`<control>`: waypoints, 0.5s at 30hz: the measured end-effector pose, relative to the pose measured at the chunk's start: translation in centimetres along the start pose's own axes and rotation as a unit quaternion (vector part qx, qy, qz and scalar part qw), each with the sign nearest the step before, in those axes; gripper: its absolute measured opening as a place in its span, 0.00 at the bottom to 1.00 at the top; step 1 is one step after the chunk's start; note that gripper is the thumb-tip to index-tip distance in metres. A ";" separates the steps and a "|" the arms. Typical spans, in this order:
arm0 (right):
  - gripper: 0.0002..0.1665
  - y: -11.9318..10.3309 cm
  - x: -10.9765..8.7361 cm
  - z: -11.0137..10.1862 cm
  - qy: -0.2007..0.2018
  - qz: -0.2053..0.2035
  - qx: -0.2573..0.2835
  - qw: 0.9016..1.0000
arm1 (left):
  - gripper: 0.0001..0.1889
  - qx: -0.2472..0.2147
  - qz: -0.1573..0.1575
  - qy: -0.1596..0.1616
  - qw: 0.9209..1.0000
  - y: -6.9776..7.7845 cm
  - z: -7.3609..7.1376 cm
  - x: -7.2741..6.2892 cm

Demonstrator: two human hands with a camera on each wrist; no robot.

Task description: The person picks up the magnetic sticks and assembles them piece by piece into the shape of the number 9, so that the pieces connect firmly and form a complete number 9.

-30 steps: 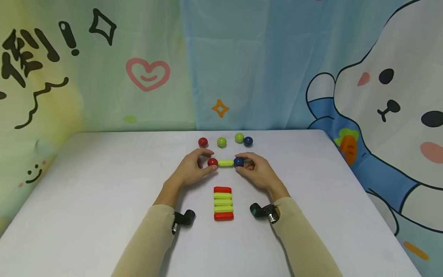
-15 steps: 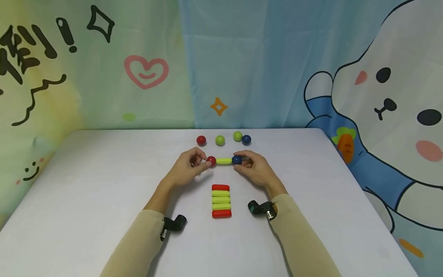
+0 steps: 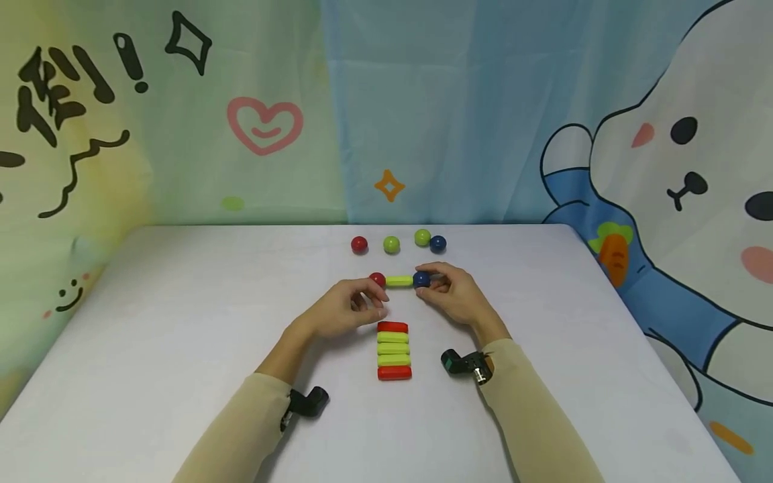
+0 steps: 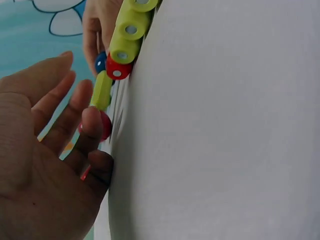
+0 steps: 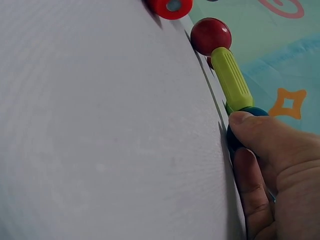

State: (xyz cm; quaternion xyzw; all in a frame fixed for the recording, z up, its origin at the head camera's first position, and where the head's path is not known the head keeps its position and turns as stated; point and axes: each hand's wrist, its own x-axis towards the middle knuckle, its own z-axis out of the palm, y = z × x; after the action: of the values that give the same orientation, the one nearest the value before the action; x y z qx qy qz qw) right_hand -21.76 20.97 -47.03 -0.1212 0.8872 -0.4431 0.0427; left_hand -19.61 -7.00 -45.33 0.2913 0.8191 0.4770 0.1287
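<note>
A yellow-green magnetic rod joins a red ball at its left end to a blue ball at its right end. My right hand pinches the blue ball between thumb and fingers, as the right wrist view also shows. With fingers loosely bent and nothing in them, my left hand hovers just in front of the red ball, partly covering it in the head view. Nearer to me lies a row of short rods side by side, with a red rod at each end and yellow-green rods between.
Behind the joined piece sit a red ball, a green ball, and another green ball beside a blue ball. The white table ends at a printed curtain at the back.
My left hand has let go of the red ball and drawn back toward me, over the front side of the joined piece. The right hand keeps its pinch on the blue ball.
</note>
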 end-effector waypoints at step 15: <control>0.26 0.0 0.1 0.1 -0.001 0.001 -0.002 1.000 | 0.12 0.069 -0.044 -0.038 0.996 0.6 0.5 0.2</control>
State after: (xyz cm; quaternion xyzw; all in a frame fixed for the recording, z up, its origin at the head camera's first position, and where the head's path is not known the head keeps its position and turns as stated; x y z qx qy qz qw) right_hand -21.88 20.90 -47.10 -0.1212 0.8882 -0.4410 0.0437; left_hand -19.31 -6.32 -45.11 0.2809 0.8566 0.4020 0.1603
